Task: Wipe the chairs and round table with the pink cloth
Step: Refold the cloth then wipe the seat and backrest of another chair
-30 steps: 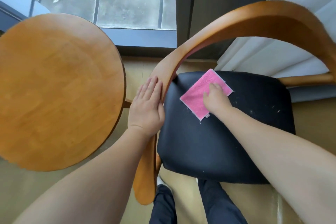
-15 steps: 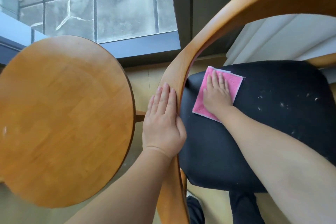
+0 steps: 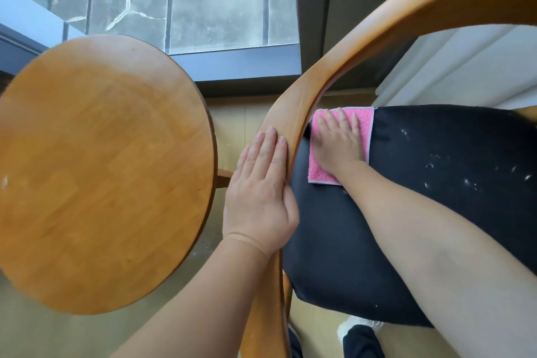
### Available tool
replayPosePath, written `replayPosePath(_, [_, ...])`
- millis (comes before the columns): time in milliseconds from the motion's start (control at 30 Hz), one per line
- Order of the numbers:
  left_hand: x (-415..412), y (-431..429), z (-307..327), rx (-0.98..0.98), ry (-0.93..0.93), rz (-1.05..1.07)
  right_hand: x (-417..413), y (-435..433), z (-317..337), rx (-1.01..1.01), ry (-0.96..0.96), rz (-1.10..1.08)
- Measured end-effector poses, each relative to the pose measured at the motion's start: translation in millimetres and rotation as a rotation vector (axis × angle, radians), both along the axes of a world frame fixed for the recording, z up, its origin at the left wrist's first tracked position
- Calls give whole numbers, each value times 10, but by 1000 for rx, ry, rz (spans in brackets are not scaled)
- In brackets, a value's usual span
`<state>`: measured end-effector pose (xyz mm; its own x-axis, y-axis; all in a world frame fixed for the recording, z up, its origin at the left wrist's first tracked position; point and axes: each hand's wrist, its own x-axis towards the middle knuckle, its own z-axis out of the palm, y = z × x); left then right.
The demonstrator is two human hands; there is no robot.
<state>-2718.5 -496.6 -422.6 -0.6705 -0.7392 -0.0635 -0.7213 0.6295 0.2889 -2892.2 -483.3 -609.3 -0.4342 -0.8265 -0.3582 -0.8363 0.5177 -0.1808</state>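
Note:
A chair with a curved wooden armrest [image 3: 334, 67] and a black seat cushion [image 3: 430, 212] fills the right half. The pink cloth [image 3: 316, 171] lies flat on the cushion's far left corner. My right hand [image 3: 338, 142] presses on it with straight, spread fingers. Along the wooden arm of the chair my left hand [image 3: 261, 192] rests flat, fingers straight. White specks dot the right part of the cushion. The round wooden table [image 3: 98, 171] stands to the left of the chair.
A window [image 3: 180, 0] with a dark sill runs along the far side. White curtains [image 3: 465, 67] hang behind the chair at the right. My dark trouser legs and a white shoe [image 3: 357, 325] show at the bottom, on a tan floor.
My right hand has slid the pink cloth toward the far left corner of the cushion, and its fingers have flattened. My left hand stays on the chair arm. The view has shifted.

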Motion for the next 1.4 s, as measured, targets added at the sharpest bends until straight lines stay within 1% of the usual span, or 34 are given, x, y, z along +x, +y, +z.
replayPosePath(133, [2, 0, -18, -1, 2, -2, 81, 39, -33, -37, 24, 1])
replayPosePath(200, [1, 3, -8, -8, 0, -1, 200, 131, -14, -59, 3, 25])
replayPosePath(267, [0, 3, 0, -19, -3, -2, 388, 245, 17, -31, -37, 84])
replayPosePath(367, [-8, 5, 11, -22, -1, -7, 556, 347, 42, 36, -41, 169])
replayPosePath(500, [-16, 9, 6, -18, 9, -4, 557, 210, 2, 32, -27, 257])
replayPosePath(633, [-8, 16, 3, -21, 15, -1, 652, 153, -1, 34, -44, 179])
replayPosePath(733, [-13, 20, -5, -20, 23, -2, 707, 218, 16, 23, -12, 185])
replayPosePath(833, [-12, 16, -5, -24, 32, 6, 815, 365, 64, 59, 8, 230])
replayPosePath(967, [-6, 10, -22, -33, 28, 0, 995, 620, 120, 86, -18, 287])
replayPosePath(1100, [-2, 0, -20, -55, 17, 0, 1224, 962, 22, 3, -69, 310])
replayPosePath(1400, [-3, 26, 2, -63, 9, 8, 1719, 1822, -36, -59, -90, 411])
